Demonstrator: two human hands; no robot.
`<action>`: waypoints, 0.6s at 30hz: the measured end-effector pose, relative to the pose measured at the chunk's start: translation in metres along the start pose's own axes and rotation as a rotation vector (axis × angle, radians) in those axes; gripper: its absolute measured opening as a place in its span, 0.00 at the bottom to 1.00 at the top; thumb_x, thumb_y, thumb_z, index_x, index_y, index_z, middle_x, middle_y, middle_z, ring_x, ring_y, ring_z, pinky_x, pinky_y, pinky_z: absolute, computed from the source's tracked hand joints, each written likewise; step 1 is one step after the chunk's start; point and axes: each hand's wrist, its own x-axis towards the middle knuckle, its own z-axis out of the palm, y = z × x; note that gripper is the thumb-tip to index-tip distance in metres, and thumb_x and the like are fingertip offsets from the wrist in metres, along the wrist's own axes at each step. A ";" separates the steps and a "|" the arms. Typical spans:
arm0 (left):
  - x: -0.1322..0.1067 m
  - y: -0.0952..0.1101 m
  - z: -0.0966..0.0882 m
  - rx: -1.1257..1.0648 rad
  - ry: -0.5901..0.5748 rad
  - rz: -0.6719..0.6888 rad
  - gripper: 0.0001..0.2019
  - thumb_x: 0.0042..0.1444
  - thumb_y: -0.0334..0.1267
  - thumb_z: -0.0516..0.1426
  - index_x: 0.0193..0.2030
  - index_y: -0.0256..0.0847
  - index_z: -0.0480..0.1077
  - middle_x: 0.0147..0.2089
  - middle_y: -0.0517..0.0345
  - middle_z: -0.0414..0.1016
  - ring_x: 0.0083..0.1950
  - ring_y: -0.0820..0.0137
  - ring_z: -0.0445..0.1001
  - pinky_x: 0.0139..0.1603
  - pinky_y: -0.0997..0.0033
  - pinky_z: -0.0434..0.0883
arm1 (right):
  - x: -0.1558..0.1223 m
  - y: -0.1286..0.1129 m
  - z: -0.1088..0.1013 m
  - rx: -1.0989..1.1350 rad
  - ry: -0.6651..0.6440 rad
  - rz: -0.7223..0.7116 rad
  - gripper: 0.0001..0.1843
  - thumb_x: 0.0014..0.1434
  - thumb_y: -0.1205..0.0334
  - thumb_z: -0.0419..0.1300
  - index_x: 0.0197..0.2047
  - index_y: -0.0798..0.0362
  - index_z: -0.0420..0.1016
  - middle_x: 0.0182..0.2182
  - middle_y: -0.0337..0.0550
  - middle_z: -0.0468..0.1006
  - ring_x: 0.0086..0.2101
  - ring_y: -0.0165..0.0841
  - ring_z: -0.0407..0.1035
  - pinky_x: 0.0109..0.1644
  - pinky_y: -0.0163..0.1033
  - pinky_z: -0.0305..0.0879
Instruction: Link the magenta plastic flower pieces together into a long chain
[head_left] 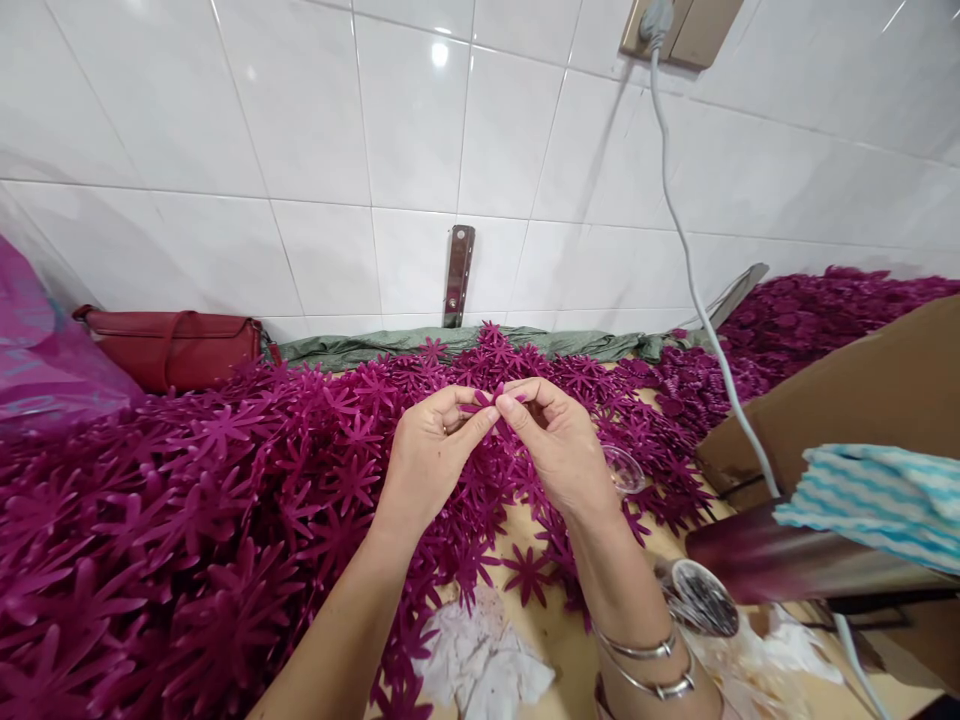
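Between my fingertips is a small magenta flower piece (484,402) with narrow petals, mostly covered by my thumbs. My left hand (439,440) pinches it from the left, thumb against fingers. From the other side my right hand (551,440) grips it the same way, so the two hands meet over the table. A large heap of magenta flower pieces (225,510) spreads below and to the left of my hands. One flower piece (529,575) lies apart on the pale tabletop (536,635) beneath my right wrist.
Crumpled white tissue (484,655) lies near the front edge. At right are a round clear container (624,470), a dark-filled cup (703,597), a blue-striped cloth (877,505) and a brown box (832,390). A white cable (690,250) hangs down. A red bag (176,348) stands against the wall.
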 end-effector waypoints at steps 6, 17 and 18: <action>0.001 -0.003 0.002 -0.045 -0.055 0.015 0.09 0.60 0.41 0.63 0.41 0.38 0.74 0.32 0.62 0.76 0.31 0.75 0.69 0.35 0.76 0.64 | 0.001 0.003 0.000 -0.074 0.023 0.009 0.12 0.62 0.51 0.65 0.34 0.50 0.73 0.32 0.36 0.74 0.34 0.31 0.66 0.43 0.38 0.62; 0.001 -0.008 0.002 -0.042 0.026 0.087 0.08 0.64 0.41 0.60 0.43 0.39 0.73 0.39 0.60 0.76 0.40 0.73 0.72 0.45 0.75 0.69 | 0.002 0.000 -0.002 0.049 -0.044 0.085 0.13 0.60 0.50 0.68 0.34 0.50 0.77 0.30 0.35 0.74 0.31 0.29 0.64 0.38 0.35 0.63; 0.001 -0.007 0.002 -0.058 0.045 0.087 0.07 0.64 0.41 0.60 0.43 0.39 0.73 0.39 0.60 0.76 0.40 0.73 0.72 0.46 0.75 0.69 | 0.003 0.001 -0.003 0.069 -0.062 0.088 0.11 0.59 0.52 0.69 0.36 0.50 0.79 0.33 0.36 0.78 0.34 0.30 0.67 0.42 0.35 0.65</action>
